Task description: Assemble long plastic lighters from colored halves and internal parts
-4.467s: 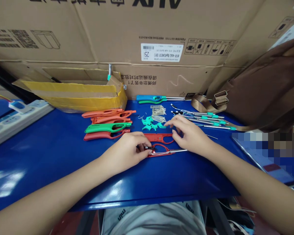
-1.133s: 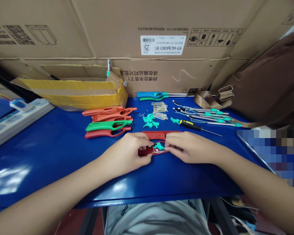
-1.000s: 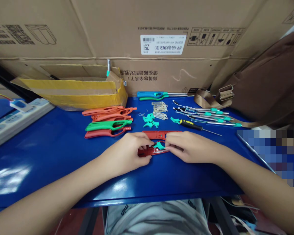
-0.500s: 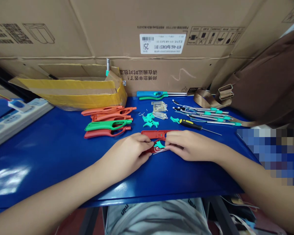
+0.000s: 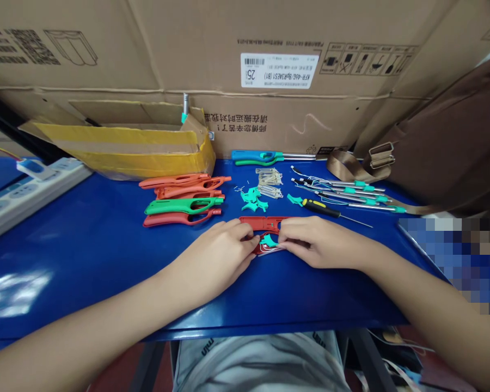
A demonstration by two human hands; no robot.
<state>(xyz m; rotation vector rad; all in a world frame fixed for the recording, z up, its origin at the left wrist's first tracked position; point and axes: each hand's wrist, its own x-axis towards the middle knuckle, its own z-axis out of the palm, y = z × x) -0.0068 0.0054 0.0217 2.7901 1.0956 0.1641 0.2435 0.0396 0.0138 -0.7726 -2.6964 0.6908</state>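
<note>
A red lighter casing half lies low in front of me, its ends covered by my hands. A teal trigger and thin white wires sit in it. My left hand is closed, its thumb and fingers pinching the casing's left end beside the trigger. At the other end my right hand is closed, its fingertips on the casing close against the trigger's right tip; whether they also pinch the trigger is hidden. Just behind lies another red casing half, its right end partly behind my right hand.
Red lighter casings and a green casing lie left. Behind are loose teal triggers, clear parts and a blue lighter. A screwdriver and metal tubes with wires lie right. A power strip and yellow-taped box stand left.
The whole view has shifted slightly, so things appear a little further right. Both hands stay at the casing, with only small finger movements; the trigger remains between them.
</note>
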